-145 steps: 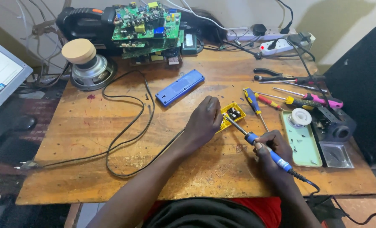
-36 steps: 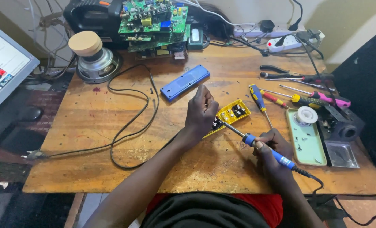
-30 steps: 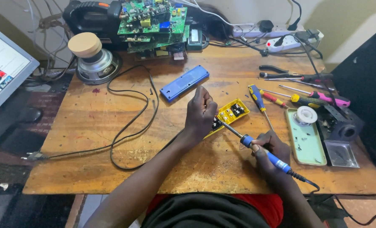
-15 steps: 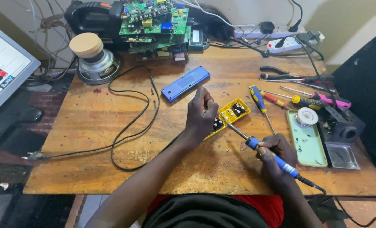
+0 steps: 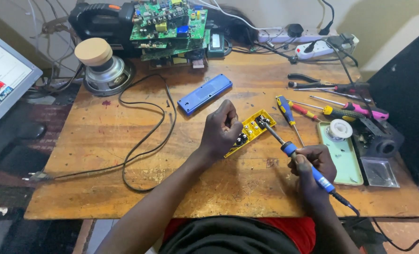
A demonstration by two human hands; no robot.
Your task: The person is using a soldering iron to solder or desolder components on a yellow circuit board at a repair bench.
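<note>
Yellow board [image 5: 250, 133] flat at bench [image 5: 101, 155] centre, pinned by left hand [image 5: 222, 130], fingers curled shut on its edge, prob. to stop shift. Right hand [image 5: 313, 167] grips soldering iron [image 5: 298, 158] pen-style, tip on board end for fine ctrl.

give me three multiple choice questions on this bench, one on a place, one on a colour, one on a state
1. Where does the solder spool lie?
A. on the pale green tray
B. on the speaker
C. on the blue case

2. What colour is the board under the iron's tip?
A. red
B. yellow
C. white

3. How is the soldering iron held?
A. lying loose on the table
B. in the left hand
C. gripped in the right hand

Answers:
1 A, the spool sits at the tray's far end.
2 B, the board is yellow, steadied by the left hand.
3 C, the right hand's fingers wrap its blue handle, tip on the board.
</note>
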